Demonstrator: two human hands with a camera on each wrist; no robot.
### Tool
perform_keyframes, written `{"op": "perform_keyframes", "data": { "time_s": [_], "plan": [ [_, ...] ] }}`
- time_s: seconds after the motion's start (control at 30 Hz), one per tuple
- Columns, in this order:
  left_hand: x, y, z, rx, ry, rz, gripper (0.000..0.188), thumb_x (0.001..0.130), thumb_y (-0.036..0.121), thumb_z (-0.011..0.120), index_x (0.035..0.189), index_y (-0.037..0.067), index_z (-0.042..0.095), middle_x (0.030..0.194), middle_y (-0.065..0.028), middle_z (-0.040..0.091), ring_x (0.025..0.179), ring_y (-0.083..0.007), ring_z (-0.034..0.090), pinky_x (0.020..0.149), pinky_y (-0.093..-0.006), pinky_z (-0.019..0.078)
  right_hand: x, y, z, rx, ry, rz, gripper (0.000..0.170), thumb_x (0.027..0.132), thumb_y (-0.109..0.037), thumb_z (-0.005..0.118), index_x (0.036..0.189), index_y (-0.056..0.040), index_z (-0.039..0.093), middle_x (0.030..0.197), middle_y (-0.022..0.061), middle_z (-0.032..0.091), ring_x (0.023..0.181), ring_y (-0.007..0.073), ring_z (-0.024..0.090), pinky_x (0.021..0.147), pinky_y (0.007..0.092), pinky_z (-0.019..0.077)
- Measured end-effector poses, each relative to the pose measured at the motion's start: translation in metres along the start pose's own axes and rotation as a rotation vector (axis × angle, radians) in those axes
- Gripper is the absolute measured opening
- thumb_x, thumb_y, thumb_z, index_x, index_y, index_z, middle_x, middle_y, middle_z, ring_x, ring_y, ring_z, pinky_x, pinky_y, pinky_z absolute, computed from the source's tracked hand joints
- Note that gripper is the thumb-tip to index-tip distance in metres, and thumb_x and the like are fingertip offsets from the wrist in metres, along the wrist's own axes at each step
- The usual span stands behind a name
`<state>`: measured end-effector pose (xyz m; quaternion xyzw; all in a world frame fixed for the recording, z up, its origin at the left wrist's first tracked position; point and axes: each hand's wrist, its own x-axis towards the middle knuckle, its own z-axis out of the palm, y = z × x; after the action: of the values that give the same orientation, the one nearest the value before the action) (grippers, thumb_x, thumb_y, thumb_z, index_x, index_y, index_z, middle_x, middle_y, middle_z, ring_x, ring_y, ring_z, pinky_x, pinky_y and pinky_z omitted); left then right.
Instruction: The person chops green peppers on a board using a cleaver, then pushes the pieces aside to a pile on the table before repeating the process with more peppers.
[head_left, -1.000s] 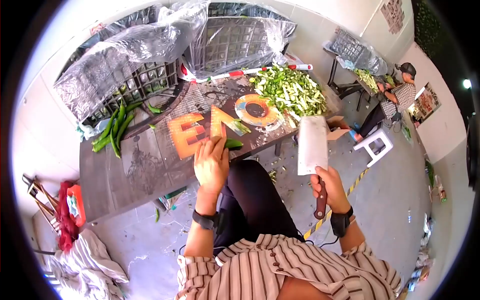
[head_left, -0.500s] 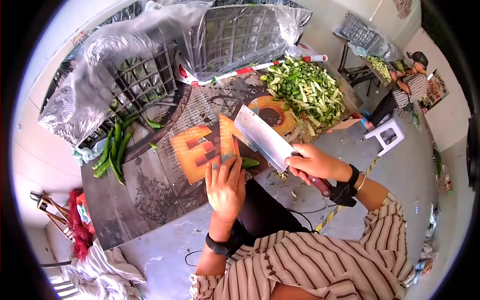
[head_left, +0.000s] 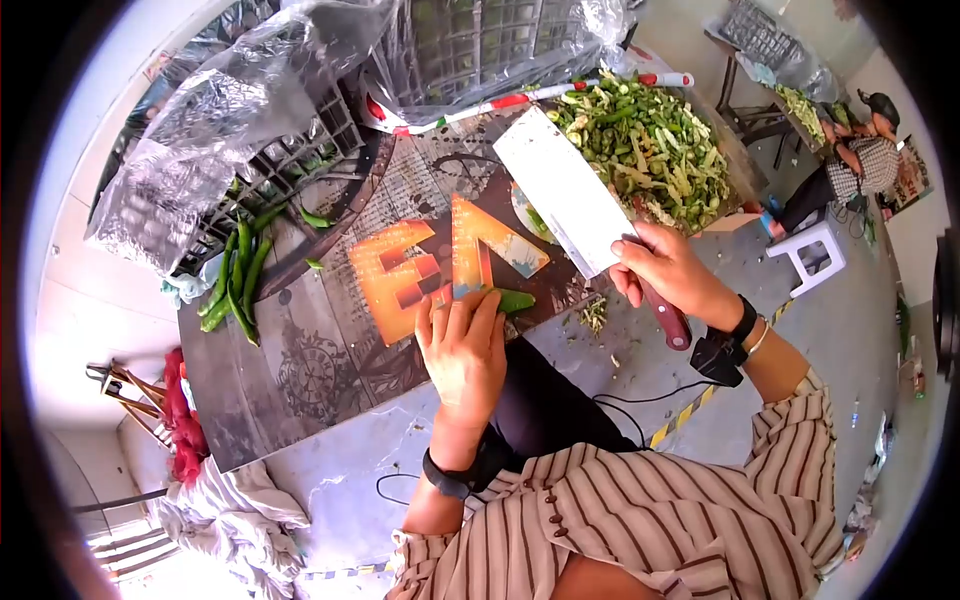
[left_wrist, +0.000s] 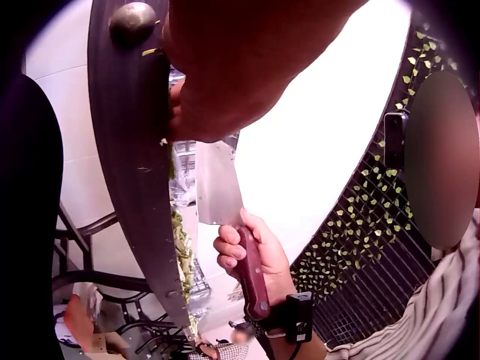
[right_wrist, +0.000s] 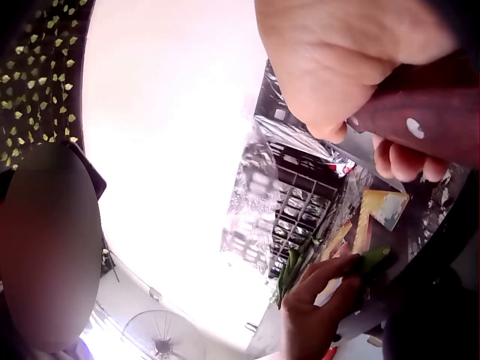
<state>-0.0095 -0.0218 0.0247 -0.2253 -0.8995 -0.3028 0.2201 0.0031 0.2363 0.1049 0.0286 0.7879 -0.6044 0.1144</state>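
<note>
In the head view my left hand [head_left: 462, 350] holds a long green pepper [head_left: 515, 300] down near the table's front edge, its fingers over one end. The other end of the pepper sticks out to the right. My right hand [head_left: 675, 270] grips the dark red wooden handle [head_left: 668, 318] of a cleaver [head_left: 565, 190]. The broad blade slants up and left above the table, apart from the pepper. In the right wrist view the left hand [right_wrist: 319, 304] has thumb and fingers about the pepper [right_wrist: 375, 259]. A heap of chopped green peppers [head_left: 650, 150] lies beyond the blade.
Several whole green peppers [head_left: 237, 270] lie on the table's [head_left: 300, 345] left side. Plastic-covered crates [head_left: 300, 150] line the back, beside a red-and-white strip [head_left: 530, 97]. A white stool [head_left: 808, 250] stands at right, near another person [head_left: 860, 165] at a second table.
The cleaver has swung from the right side, upright, to over the table with its blade slanting left. The left hand stays on the pepper. The head view has shifted.
</note>
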Motion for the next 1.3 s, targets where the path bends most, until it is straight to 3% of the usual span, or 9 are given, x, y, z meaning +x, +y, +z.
{"op": "perform_keyframes", "data": {
  "time_s": [0.13,0.2,0.27,0.33,0.43,0.67,0.77,1.1,1.3],
  "plan": [
    [0.001,-0.003,0.006,-0.042,0.037,0.022,0.029,0.076,0.006,0.072,0.105,0.010,0.070,0.101,-0.0033,0.064,0.102,-0.0255,0.057,0.104,-0.0469,0.0387,-0.004,-0.004,0.008,-0.104,-0.015,0.050,0.026,0.100,-0.021,0.053,0.083,-0.0016,0.053,0.069,0.0036,0.060,0.051,0.0089,0.051,0.049,0.0259,0.0431],
    [-0.001,-0.004,0.007,-0.098,0.084,0.011,0.026,0.075,0.005,0.073,0.100,0.010,0.072,0.100,-0.0029,0.065,0.099,-0.0252,0.059,0.102,-0.0461,0.0422,-0.004,-0.003,0.012,-0.304,-0.046,-0.048,0.029,0.098,-0.020,0.055,0.078,0.0000,0.051,0.068,0.0065,0.058,0.051,0.0106,0.050,0.050,0.0288,0.0430],
    [-0.001,-0.005,0.007,-0.102,0.075,0.018,0.025,0.075,0.005,0.073,0.100,0.010,0.072,0.099,-0.0024,0.065,0.097,-0.0246,0.059,0.100,-0.0457,0.0436,-0.004,-0.012,0.017,-0.322,-0.045,-0.008,0.029,0.096,-0.017,0.057,0.075,0.0020,0.048,0.066,0.0088,0.053,0.054,0.0142,0.050,0.056,0.0320,0.0437],
    [0.000,-0.006,0.008,-0.106,0.072,0.030,0.025,0.075,0.005,0.074,0.099,0.011,0.072,0.098,-0.0019,0.065,0.095,-0.0240,0.060,0.099,-0.0453,0.0451,0.000,-0.010,0.016,-0.545,-0.017,-0.331,0.026,0.094,-0.012,0.057,0.075,0.0033,0.047,0.071,0.0114,0.051,0.062,0.0189,0.050,0.061,0.0342,0.0434],
    [-0.001,-0.008,0.008,-0.087,0.068,0.043,0.025,0.074,0.006,0.074,0.098,0.012,0.073,0.096,-0.0007,0.066,0.092,-0.0225,0.061,0.099,-0.0456,0.0454,0.005,-0.014,0.025,-0.409,0.067,-0.501,0.022,0.090,-0.008,0.058,0.077,0.0047,0.046,0.078,0.0142,0.049,0.069,0.0238,0.049,0.065,0.0368,0.0421],
    [-0.002,-0.008,0.007,-0.060,0.067,0.072,0.024,0.076,0.009,0.074,0.100,0.012,0.074,0.101,0.0010,0.066,0.098,-0.0199,0.060,0.100,-0.0436,0.0433,0.010,-0.009,0.029,-0.599,-0.042,-0.473,0.018,0.087,-0.008,0.062,0.085,0.0042,0.048,0.081,0.0159,0.048,0.071,0.0318,0.051,0.065,0.0392,0.0422],
    [-0.001,-0.007,0.008,-0.056,0.083,0.070,0.025,0.073,0.006,0.075,0.098,0.012,0.074,0.099,0.0007,0.067,0.097,-0.0211,0.060,0.097,-0.0441,0.0451,0.009,-0.025,0.038,-0.614,-0.092,-0.320,0.019,0.087,-0.010,0.063,0.095,0.0010,0.049,0.082,0.0164,0.049,0.074,0.0356,0.053,0.065,0.0415,0.0432],
    [-0.002,-0.010,0.007,-0.061,0.124,0.097,0.031,0.067,0.001,0.073,0.096,0.013,0.075,0.099,0.0021,0.066,0.091,-0.0199,0.058,0.083,-0.0343,0.0454,0.017,-0.012,0.046,-0.721,-0.079,-0.431,0.015,0.090,-0.011,0.059,0.094,-0.0002,0.049,0.088,0.0178,0.052,0.078,0.0406,0.056,0.065,0.0463,0.0454],
    [-0.002,-0.010,0.008,-0.043,0.114,0.089,0.029,0.068,0.003,0.074,0.095,0.014,0.075,0.097,0.0024,0.067,0.092,-0.0193,0.059,0.086,-0.0348,0.0450,0.018,-0.016,0.048,-0.767,-0.108,-0.380,0.015,0.091,-0.011,0.057,0.095,-0.0011,0.047,0.089,0.0181,0.052,0.078,0.0416,0.057,0.064,0.0481,0.0461]
  ]
}}
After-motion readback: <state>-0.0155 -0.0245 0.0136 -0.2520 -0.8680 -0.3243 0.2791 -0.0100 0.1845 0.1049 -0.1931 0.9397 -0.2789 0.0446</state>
